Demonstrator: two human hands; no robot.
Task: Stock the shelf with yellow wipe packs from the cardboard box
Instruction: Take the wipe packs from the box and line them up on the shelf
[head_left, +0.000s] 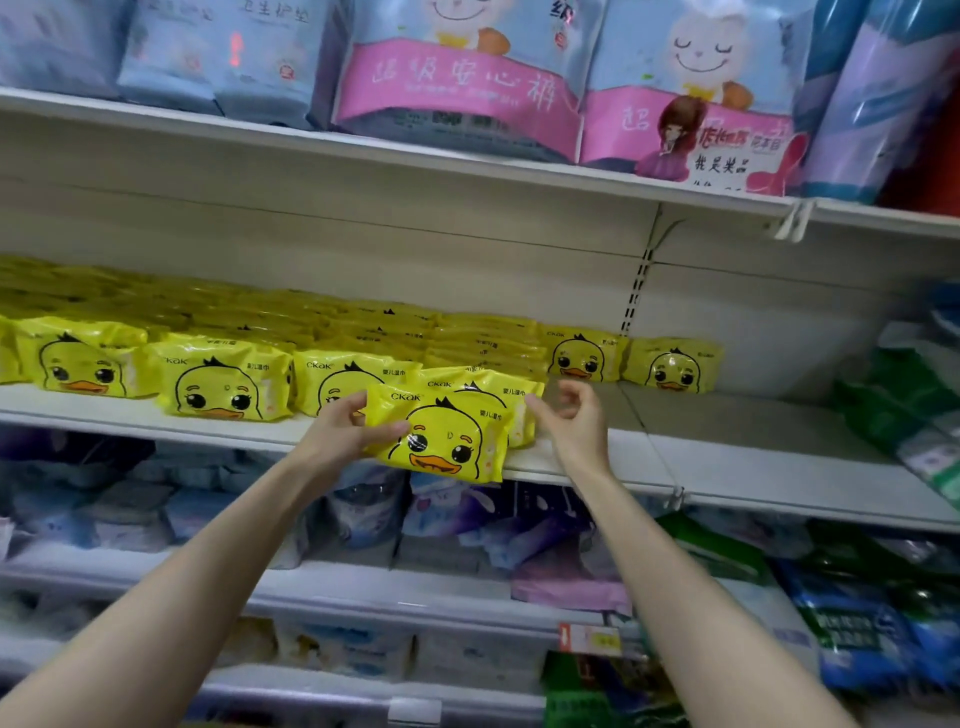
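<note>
A yellow wipe pack (447, 434) with a duck face sits tilted at the front edge of the middle shelf (727, 467). My left hand (345, 428) grips its left end, thumb on the front. My right hand (569, 421) hovers at the pack's right end with fingers loosely curled, its fingertip near the pack's corner. A second yellow pack (498, 387) stands just behind the held one. Several more yellow packs (223, 384) fill the shelf to the left, in rows and stacks. Two packs (670, 366) stand at the back right. The cardboard box is out of view.
Bare shelf space lies to the right of the held pack. Blue and pink packages (457, 83) line the upper shelf. Green packages (914, 410) crowd the far right. Purple and blue packs (457, 509) fill the lower shelves beneath my arms.
</note>
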